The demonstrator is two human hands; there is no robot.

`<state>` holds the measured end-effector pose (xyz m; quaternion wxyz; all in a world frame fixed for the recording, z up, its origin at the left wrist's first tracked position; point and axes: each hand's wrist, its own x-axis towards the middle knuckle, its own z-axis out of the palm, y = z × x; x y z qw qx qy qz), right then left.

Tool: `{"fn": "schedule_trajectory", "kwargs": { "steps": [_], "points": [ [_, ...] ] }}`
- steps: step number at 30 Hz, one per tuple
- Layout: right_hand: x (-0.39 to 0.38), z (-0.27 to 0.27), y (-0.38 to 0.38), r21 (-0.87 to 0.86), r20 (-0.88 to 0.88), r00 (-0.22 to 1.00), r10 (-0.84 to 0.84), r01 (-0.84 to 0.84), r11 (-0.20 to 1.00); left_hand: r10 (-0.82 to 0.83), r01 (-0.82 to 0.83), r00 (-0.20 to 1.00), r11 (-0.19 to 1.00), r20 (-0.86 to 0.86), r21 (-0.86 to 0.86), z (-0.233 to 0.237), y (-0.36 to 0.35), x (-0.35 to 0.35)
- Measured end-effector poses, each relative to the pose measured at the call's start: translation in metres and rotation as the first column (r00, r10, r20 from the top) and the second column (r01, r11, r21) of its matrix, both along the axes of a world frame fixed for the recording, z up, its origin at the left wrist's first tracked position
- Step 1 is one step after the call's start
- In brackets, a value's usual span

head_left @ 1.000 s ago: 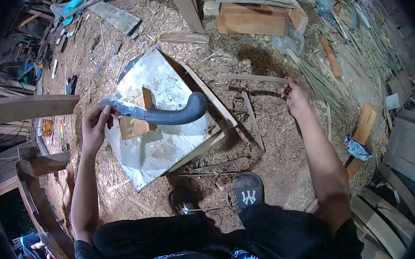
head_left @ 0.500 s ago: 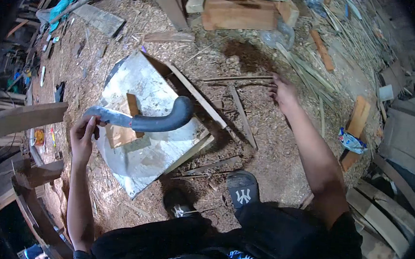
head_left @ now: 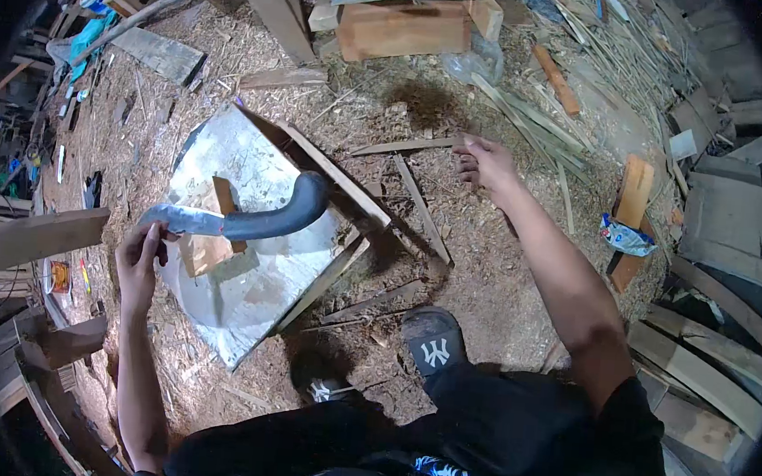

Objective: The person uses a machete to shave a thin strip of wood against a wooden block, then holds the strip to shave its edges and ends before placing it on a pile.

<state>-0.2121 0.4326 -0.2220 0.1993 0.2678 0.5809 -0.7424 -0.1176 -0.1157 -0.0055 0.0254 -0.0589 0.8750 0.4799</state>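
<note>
Over the pale board point(head_left: 260, 296), the left hand point(head_left: 140, 255) still pinches the knife point(head_left: 261, 222) by its blade point(head_left: 190, 220), while well apart from it the right hand point(head_left: 489, 166), gripping one end, has tipped the thin wooden strip point(head_left: 406, 146) further aslant, leaving knife and strip apart.

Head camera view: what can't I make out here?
Head view:
Wooden strip: right end, hidden by the right hand.
Knife: part of its blade, covered by the left hand.
Left slipper: heel, under the trouser leg.
Plastic packet: print, too small to read.
</note>
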Motion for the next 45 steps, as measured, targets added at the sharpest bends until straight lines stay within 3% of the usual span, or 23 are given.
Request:
{"fn": "schedule_trajectory", "kwargs": {
  "steps": [6,9,11,12,13,15,17,21,23,26,30,33,36,41,45],
  "points": [
    [0.018,0.02,0.004,0.16,-0.068,0.988,0.137,-0.125,0.979,-0.024,0.023,1.0,1.0,-0.005,-0.009,0.007,-0.002,0.009],
    [0.036,0.013,0.016,0.343,-0.095,0.967,0.235,-0.19,0.92,-0.029,0.029,1.0,1.0,0.01,-0.009,0.003,-0.009,0.013],
    [0.055,0.0,0.035,0.797,-0.248,0.852,0.461,-0.09,0.597,-0.039,0.039,0.999,0.999,-0.023,-0.022,0.001,-0.007,0.015],
    [0.064,0.0,0.043,0.793,-0.258,0.903,0.345,-0.006,0.609,-0.039,0.039,0.999,0.999,-0.013,0.002,-0.003,-0.012,0.014],
    [0.072,-0.011,0.061,0.799,-0.252,0.908,0.336,0.0,0.601,-0.038,0.038,0.999,0.999,-0.019,-0.017,-0.005,-0.014,0.014],
    [0.089,-0.029,0.103,0.883,-0.281,0.945,0.166,0.187,0.43,-0.047,0.046,0.998,0.999,-0.032,-0.006,-0.005,-0.013,0.013],
    [0.103,-0.037,0.143,0.949,-0.225,0.974,0.008,0.217,0.23,-0.064,0.063,0.998,0.998,-0.019,-0.024,-0.006,-0.02,0.011],
    [0.133,-0.028,0.185,0.944,-0.196,0.979,-0.047,0.202,0.26,-0.077,0.076,0.997,0.997,-0.03,-0.025,-0.009,-0.018,0.009],
    [0.146,-0.032,0.19,0.972,-0.06,0.996,0.07,0.042,0.231,-0.067,0.067,0.997,0.998,-0.03,-0.014,-0.014,-0.021,0.008],
    [0.142,0.004,0.158,0.984,0.083,0.997,0.008,-0.083,0.161,-0.054,0.053,0.999,0.998,-0.007,-0.025,-0.017,-0.022,0.008],
    [0.138,-0.018,0.172,0.978,0.124,0.989,0.081,-0.135,0.159,-0.052,0.052,0.999,0.999,-0.001,0.0,-0.019,-0.027,0.004],
    [0.141,-0.021,0.176,0.985,0.147,0.979,0.14,-0.159,0.073,-0.057,0.057,0.998,0.998,-0.002,0.014,-0.018,-0.024,0.004],
    [0.146,-0.013,0.173,0.987,0.086,0.989,0.12,-0.101,0.124,-0.061,0.061,0.998,0.998,-0.009,0.0,-0.014,-0.02,0.007],
    [0.156,-0.039,0.211,0.952,-0.237,0.969,0.068,0.217,0.214,-0.065,0.065,0.998,0.998,-0.006,0.002,-0.017,-0.024,0.009],
    [0.171,-0.017,0.206,0.961,-0.229,0.973,0.031,0.221,0.163,-0.063,0.063,0.998,0.998,-0.012,0.008,-0.016,-0.026,0.008]
  ]
}}
